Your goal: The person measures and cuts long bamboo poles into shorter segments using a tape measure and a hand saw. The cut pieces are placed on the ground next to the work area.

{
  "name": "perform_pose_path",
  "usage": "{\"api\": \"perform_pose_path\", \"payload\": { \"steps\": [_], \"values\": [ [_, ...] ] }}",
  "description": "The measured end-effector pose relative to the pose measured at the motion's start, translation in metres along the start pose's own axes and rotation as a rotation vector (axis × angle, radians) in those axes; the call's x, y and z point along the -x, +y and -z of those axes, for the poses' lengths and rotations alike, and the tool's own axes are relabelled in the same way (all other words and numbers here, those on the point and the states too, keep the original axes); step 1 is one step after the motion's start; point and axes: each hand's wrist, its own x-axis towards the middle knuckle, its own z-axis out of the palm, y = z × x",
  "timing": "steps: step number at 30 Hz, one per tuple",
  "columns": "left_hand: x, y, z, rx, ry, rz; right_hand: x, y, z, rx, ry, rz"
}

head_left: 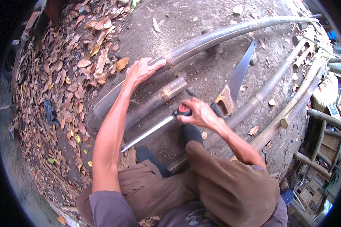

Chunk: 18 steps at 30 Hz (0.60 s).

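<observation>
Bare earth (151,38) spreads before me, with a thick drift of dry leaves (70,79) all down its left side. Across it runs the long bamboo pole (223,37), curving from near left to far right, a short support (215,50) under its far part. On the right a second bamboo pole (259,97) slants from near to far, with paler poles (288,118) lying farther right. The shorter bamboo piece (149,103) lies between my forearms, just on the near side of the long pole. Right of it, between the two big poles, rests a wooden-handled handsaw (236,75), its blade pointing far. Smaller is the narrow saw (149,132), its bright blade slanting near and left toward my feet. My left hand (141,72) holds the near-left stretch of the long pole, fingers bent over its far side, tips hidden. My right hand (200,112) is closed around the narrow saw's black-and-red handle (182,110), near the shorter piece's cut end.
</observation>
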Motion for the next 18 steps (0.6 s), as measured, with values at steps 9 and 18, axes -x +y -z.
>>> {"api": "perform_pose_path", "payload": {
  "steps": [9,18],
  "values": [
    [-0.002,0.019,-0.005,-0.011,0.075,0.050,0.026,0.022,-0.020,-0.084,0.258,-0.136],
    [-0.018,0.038,-0.005,-0.010,0.012,0.043,0.090,0.098,-0.030,0.159,0.237,-0.437]
  ]
}}
